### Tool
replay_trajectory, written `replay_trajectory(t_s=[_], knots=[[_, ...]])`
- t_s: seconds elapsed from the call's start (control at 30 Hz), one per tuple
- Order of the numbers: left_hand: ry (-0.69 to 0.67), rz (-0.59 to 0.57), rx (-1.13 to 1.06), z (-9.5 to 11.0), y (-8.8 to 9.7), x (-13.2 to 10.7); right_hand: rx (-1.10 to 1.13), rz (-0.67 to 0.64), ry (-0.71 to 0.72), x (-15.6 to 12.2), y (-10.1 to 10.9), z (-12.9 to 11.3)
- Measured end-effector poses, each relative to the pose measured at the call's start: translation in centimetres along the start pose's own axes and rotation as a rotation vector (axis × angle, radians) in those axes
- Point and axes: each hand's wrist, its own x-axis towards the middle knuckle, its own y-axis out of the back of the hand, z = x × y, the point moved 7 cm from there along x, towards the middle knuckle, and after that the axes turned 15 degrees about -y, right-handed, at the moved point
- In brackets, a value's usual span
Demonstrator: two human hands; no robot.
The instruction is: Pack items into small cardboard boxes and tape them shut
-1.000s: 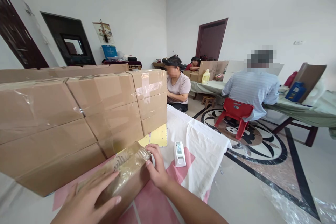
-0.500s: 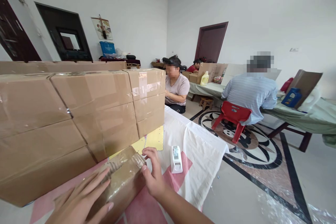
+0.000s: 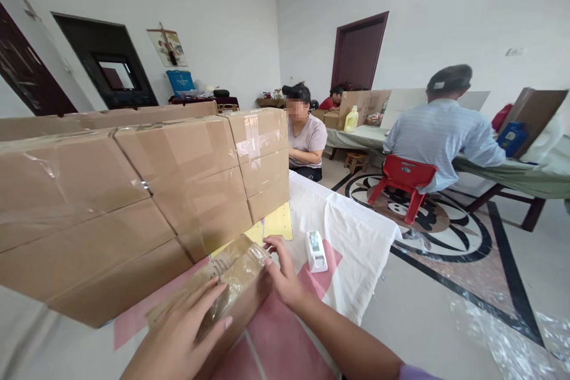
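A small cardboard box (image 3: 238, 276) wrapped in clear tape lies on the table in front of me. My left hand (image 3: 184, 332) rests flat on its top, fingers stretched out. My right hand (image 3: 285, 276) presses against the box's far right end, fingers curled on the taped edge. A white tape dispenser (image 3: 316, 251) sits on the white cloth just right of my right hand. A yellow sheet (image 3: 278, 222) lies behind the box.
A wall of stacked, taped cardboard boxes (image 3: 133, 190) fills the left of the table. The white cloth (image 3: 351, 231) hangs over the table's right edge. Other people sit at tables beyond; one on a red chair (image 3: 407, 181).
My hands stay on the small box. The view has shifted slightly; the box and hands sit a little more to the right in the picture.
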Motion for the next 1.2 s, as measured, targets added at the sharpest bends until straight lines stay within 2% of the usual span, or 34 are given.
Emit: replay_trajectory(t_s=[0.1,0.17,0.23,0.3,0.37,0.43,0.47,0.53,0.57,0.63,0.67,0.73,0.77,0.83,0.9,0.97,1.13,1.2], knots=[[0.041,-0.072,-0.044,0.7,0.4,0.2,-0.045,0.099,-0.006,-0.8,2.9,-0.9],[0.065,-0.111,-0.055,0.9,0.6,0.3,-0.118,0.211,-0.002,-1.8,6.4,-1.2],[0.016,-0.082,-0.029,1.3,1.5,0.6,-0.184,0.351,-0.035,-3.0,10.8,-0.8],[-0.124,0.024,-0.004,2.6,3.3,0.8,-0.204,0.456,-0.226,-4.0,15.0,1.0],[-0.280,0.207,-0.015,4.6,5.6,0.6,-0.146,0.484,-0.451,-4.7,18.2,3.3],[-0.392,0.359,-0.067,7.0,6.8,0.4,0.006,0.447,-0.610,-4.9,19.7,5.0],[-0.430,0.402,-0.117,8.4,6.6,0.5,0.095,0.422,-0.647,-4.7,19.9,5.5],[-0.483,0.369,-0.275,11.4,3.9,2.0,0.237,0.382,-0.655,-4.1,19.8,5.6],[-0.450,0.405,-0.391,12.3,2.1,3.0,0.275,0.363,-0.640,-3.6,19.7,5.4],[-0.278,0.425,-0.585,13.1,-3.1,6.0,0.297,0.319,-0.618,-2.5,19.2,4.8],[-0.152,0.387,-0.648,13.0,-6.2,7.6,0.299,0.293,-0.622,-2.0,18.9,4.6],[-0.036,0.284,-0.710,12.8,-11.9,11.1,0.301,0.246,-0.656,-1.1,18.4,4.5],[-0.051,0.214,-0.721,12.9,-14.2,12.8,0.306,0.228,-0.679,-0.7,18.2,4.6],[-0.124,0.091,-0.747,12.8,-17.4,15.7,0.327,0.201,-0.726,-0.1,17.9,5.0],[-0.161,-0.009,-0.782,12.4,-19.4,17.4,0.356,0.184,-0.767,0.4,17.7,5.5],[-0.139,-0.015,-0.800,11.6,-20.2,18.1,0.382,0.158,-0.796,0.7,17.4,6.0],[-0.168,0.051,-0.799,11.0,-20.2,17.6,0.477,0.037,-0.812,1.6,15.8,5.9],[-0.184,0.053,-0.799,11.0,-20.2,17.5,0.511,0.035,-0.822,1.8,15.5,5.7]])
